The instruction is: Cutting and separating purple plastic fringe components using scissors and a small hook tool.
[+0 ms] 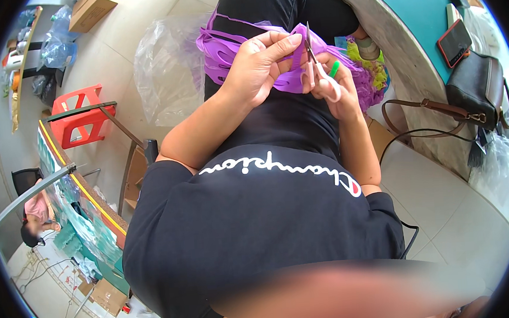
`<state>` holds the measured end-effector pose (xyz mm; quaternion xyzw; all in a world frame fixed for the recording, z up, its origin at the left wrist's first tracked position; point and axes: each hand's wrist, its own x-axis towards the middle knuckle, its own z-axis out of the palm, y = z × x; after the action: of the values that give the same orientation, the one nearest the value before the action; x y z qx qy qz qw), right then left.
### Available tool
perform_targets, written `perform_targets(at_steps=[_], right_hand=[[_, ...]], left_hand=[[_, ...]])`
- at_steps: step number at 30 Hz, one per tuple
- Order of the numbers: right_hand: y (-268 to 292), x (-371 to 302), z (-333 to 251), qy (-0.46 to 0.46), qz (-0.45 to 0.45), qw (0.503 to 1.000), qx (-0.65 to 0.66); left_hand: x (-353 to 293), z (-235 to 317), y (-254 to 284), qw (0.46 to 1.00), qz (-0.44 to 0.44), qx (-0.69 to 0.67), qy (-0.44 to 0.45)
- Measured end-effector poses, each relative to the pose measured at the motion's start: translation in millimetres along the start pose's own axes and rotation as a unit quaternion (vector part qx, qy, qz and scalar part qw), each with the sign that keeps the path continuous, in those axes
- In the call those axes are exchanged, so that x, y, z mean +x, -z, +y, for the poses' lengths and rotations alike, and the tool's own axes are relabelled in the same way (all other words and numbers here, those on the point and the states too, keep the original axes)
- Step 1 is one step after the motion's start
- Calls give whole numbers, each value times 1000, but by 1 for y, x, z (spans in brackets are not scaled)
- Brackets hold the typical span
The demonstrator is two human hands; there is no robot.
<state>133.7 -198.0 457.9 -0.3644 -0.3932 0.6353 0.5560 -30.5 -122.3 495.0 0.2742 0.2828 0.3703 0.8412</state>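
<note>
My left hand (259, 66) pinches purple sheet material (216, 59) between thumb and fingers above my lap. The material looks soft, with oval slots and thin straps, and lies across my thighs. My right hand (342, 92) holds scissors (333, 88) with pale pink handles. Their dark blades point away from me and meet the purple material beside my left fingertips. Whether the blades are spread is too small to tell. A small bright green piece (334, 69) shows at the scissor handles. More crumpled purple pieces (370, 93) lie right of my lap, by a yellow-green patterned bag (371, 64).
A clear plastic bag (170, 68) lies left of my legs, near a red stool (80, 114). At right, a teal-topped table (405, 10) carries a phone (454, 43) and a black handbag (474, 90). Another person (36, 213) sits by a cluttered table at far left.
</note>
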Motion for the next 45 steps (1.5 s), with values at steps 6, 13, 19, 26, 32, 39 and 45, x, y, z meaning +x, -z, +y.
perform_targets(at_steps=[6,13,19,26,32,39,45], right_hand=[[0,-3,1,-27,-22,997,72],[-10,-2,1,42,36,993,-107],[-7,-1,3,35,34,993,-104],[-9,-1,2,41,42,996,-72],[-10,-1,2,49,44,995,-73],[-7,-1,1,50,44,994,-83],[-6,-1,1,54,44,994,-85]], left_hand=[[1,0,1,1000,-3,-5,4],[1,-3,6,1000,-11,19,-6],[1,-2,4,999,-17,27,-11],[0,-3,5,999,-18,29,-5],[0,-3,5,999,-24,25,-9],[1,-5,4,999,-7,33,-25],[-1,-3,5,997,-15,67,-19]])
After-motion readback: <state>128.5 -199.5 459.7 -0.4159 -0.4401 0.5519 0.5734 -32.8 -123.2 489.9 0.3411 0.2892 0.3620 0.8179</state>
